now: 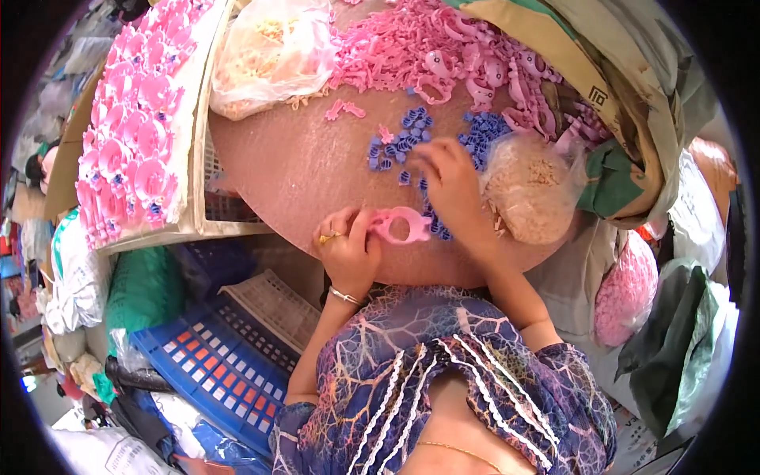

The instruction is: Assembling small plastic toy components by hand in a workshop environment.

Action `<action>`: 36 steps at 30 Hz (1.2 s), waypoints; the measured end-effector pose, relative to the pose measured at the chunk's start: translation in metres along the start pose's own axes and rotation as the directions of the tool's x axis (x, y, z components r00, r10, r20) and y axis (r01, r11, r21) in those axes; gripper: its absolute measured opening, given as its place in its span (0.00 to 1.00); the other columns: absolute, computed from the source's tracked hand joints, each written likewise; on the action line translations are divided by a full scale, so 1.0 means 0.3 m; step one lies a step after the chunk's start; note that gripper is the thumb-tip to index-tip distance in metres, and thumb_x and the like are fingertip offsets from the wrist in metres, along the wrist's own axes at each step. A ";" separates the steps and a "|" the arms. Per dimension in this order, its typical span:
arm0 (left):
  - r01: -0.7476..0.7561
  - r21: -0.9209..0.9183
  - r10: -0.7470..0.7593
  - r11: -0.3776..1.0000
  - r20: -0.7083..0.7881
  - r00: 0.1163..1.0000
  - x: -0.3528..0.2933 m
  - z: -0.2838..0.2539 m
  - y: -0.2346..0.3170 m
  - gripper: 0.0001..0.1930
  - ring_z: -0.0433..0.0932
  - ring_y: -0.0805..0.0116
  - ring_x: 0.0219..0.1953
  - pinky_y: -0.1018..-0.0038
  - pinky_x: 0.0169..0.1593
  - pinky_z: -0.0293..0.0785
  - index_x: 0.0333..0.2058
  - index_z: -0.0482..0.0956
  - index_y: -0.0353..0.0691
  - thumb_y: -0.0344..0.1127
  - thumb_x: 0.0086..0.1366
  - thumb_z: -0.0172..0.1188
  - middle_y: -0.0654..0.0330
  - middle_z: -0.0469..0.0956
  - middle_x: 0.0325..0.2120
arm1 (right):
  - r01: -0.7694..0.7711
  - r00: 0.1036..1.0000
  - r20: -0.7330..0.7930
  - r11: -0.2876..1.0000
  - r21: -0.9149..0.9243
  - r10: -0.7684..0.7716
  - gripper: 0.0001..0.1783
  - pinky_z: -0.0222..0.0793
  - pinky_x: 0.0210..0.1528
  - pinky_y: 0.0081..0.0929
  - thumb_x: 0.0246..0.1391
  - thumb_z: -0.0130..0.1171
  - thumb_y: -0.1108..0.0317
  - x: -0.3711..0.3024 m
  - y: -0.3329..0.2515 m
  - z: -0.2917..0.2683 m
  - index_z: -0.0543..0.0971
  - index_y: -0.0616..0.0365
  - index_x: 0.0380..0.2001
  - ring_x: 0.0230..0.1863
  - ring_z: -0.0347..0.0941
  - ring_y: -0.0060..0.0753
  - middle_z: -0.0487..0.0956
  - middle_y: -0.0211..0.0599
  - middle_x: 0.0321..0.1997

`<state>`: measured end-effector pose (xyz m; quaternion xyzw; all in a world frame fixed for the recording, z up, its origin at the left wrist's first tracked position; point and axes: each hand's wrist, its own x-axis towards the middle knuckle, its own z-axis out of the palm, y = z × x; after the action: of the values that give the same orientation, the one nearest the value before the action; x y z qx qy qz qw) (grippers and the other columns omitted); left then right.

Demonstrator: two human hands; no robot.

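Observation:
My left hand [348, 249], with a ring and a bracelet, is closed on one end of a pink plastic piece [423, 229] with a large round opening. It holds the piece above the near part of the round brown table [277, 170]. Over the small blue plastic parts [410, 131] hovers my right hand [448, 178], its fingers curled in and pinched. Whatever lies between those fingertips is too small to tell. More blue parts [484, 133] lie just beyond this hand, and a few loose pink pieces [344, 109] sit farther left.
A large pile of pink parts [388, 51] covers the table's far side. Clear bags of pale small pieces stand at far left [273, 59] and right [532, 186]. On the left, a pale crate [198, 170] carries rows of pink pieces [134, 119]; a blue basket [214, 364] is below.

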<state>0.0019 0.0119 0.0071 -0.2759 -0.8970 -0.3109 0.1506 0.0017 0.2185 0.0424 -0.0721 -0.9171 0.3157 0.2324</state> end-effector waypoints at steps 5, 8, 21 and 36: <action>-0.069 -0.108 0.075 0.992 0.051 0.996 0.025 -0.026 0.008 0.27 0.68 0.53 0.58 0.58 0.62 0.56 0.51 0.77 0.41 0.36 0.49 0.63 0.55 0.74 0.54 | 0.015 0.999 0.049 0.953 -0.304 -0.001 0.13 0.63 0.46 0.42 0.52 0.64 0.65 0.048 0.104 0.010 0.82 0.51 0.43 0.44 0.74 0.45 0.82 0.36 0.40; -0.085 -0.196 0.111 0.977 0.124 0.986 0.056 -0.063 0.016 0.28 0.65 0.52 0.61 0.54 0.64 0.54 0.53 0.76 0.43 0.40 0.52 0.64 0.54 0.74 0.55 | -0.003 1.000 -0.017 0.974 -0.228 -0.001 0.10 0.67 0.46 0.39 0.52 0.63 0.70 0.060 0.058 -0.019 0.83 0.53 0.39 0.42 0.76 0.43 0.82 0.38 0.40; -0.024 -0.146 0.034 0.989 0.072 0.997 0.011 -0.005 -0.011 0.27 0.74 0.60 0.47 0.56 0.63 0.58 0.45 0.80 0.45 0.47 0.46 0.73 0.64 0.79 0.40 | 0.243 0.920 0.248 0.938 0.246 -0.303 0.16 0.70 0.54 0.36 0.44 0.66 0.76 -0.124 -0.071 -0.012 0.81 0.56 0.40 0.50 0.77 0.43 0.81 0.39 0.44; -0.072 -0.192 0.067 0.979 -0.033 0.997 0.008 -0.003 -0.017 0.27 0.74 0.60 0.46 0.57 0.60 0.62 0.41 0.80 0.44 0.45 0.41 0.76 0.65 0.79 0.37 | 0.205 0.922 0.293 0.961 0.184 -0.253 0.20 0.69 0.52 0.38 0.44 0.67 0.75 -0.112 -0.093 -0.021 0.80 0.58 0.44 0.49 0.77 0.45 0.82 0.43 0.44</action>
<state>-0.0031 0.0090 0.0063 -0.3164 -0.8503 -0.3945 0.1456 0.0348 0.1906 0.0510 0.1044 -0.9180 0.3619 0.1238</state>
